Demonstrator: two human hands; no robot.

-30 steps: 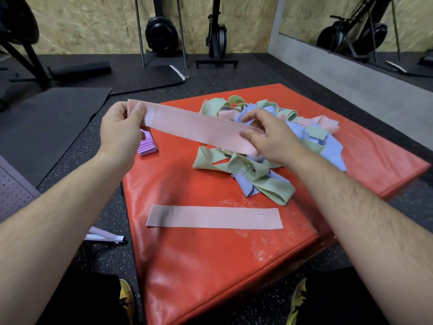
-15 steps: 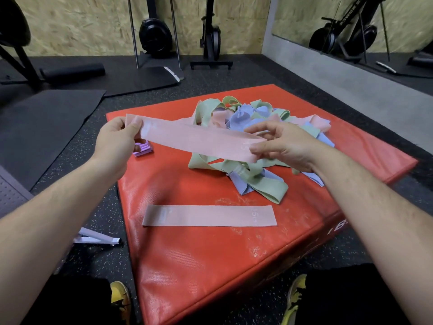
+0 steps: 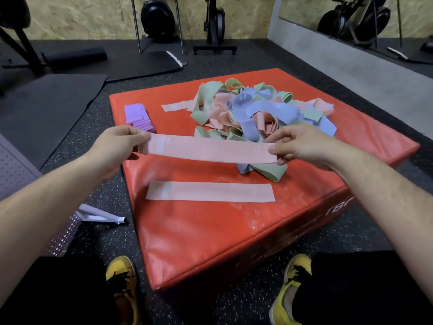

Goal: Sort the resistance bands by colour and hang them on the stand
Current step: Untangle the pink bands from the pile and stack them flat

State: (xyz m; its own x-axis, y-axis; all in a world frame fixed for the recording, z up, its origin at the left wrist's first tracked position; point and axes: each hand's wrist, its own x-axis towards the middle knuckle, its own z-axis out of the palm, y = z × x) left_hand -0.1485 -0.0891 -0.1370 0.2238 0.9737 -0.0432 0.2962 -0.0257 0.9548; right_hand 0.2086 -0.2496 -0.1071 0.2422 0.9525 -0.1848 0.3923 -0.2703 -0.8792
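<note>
I have a single view, from the head, facing forward and steeply down. The red pad (image 3: 210,242) fills the middle, quite near; the left hand (image 3: 117,146) and right hand (image 3: 302,146) sit close under the lens, and the chipboard wall (image 3: 93,17) stands far at the top.

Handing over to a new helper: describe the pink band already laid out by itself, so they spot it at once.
Find the red mat on the floor. Near its front edge lies the flat pink band, alone. Unlike the tangled pile behind and the held pink band above, it lies straight and untouched.
</note>
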